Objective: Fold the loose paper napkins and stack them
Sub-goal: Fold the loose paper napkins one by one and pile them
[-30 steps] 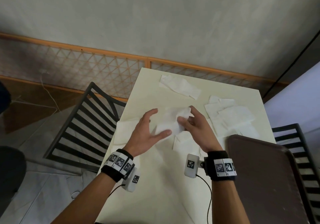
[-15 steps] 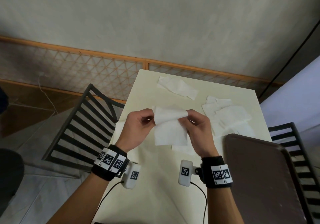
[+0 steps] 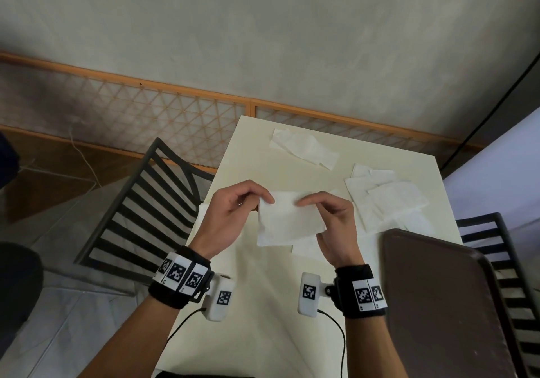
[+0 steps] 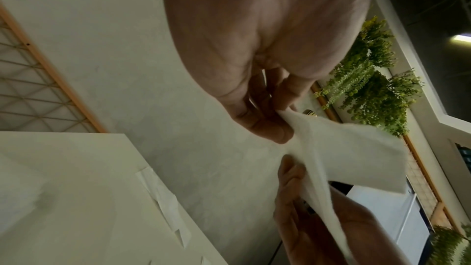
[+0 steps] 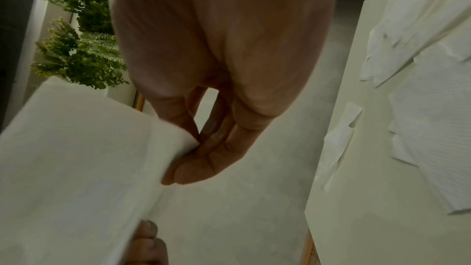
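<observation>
We hold one napkin (image 3: 287,220) up above the tabletop (image 3: 263,304), its long axis running between our grips: left hand (image 3: 230,217) pinches its left top corner, right hand (image 3: 336,225) its right edge. It hangs downward. Loose napkins (image 3: 385,199) lie beyond the right grip.

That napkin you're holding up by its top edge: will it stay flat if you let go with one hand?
Probably not. The napkin hangs limp below both pinches, left hand and right hand, so it looks floppy. In the left wrist view it bows and twists between the fingers, suggesting thin, very light paper that could crease or drift easily.
</observation>
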A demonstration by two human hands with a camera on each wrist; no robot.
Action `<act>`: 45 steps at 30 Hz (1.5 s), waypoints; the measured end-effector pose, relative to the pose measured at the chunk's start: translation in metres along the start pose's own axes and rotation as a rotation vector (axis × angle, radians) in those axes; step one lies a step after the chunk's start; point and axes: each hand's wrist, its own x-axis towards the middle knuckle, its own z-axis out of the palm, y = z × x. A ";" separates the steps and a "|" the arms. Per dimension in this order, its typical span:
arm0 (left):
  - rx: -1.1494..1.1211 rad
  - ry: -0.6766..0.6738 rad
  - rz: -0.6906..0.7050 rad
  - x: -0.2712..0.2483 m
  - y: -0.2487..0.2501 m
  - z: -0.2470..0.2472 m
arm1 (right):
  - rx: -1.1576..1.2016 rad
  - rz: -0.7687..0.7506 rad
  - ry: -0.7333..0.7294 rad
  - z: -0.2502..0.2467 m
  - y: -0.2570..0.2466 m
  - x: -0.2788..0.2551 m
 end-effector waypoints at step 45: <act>0.715 0.166 -0.116 -0.019 -0.130 -0.026 | -1.510 0.308 -0.162 -0.053 0.123 0.039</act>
